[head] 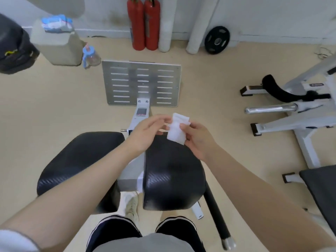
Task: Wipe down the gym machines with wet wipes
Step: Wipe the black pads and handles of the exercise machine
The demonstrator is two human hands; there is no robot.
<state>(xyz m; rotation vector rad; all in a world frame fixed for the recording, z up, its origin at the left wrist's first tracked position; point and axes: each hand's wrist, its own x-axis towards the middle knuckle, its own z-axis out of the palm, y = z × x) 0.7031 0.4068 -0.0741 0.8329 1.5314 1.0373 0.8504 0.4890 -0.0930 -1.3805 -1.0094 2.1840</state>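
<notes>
Bright even indoor light; soft shadows; edges bowed, blurred; pad (pixel 174 175) sheen.
</notes>
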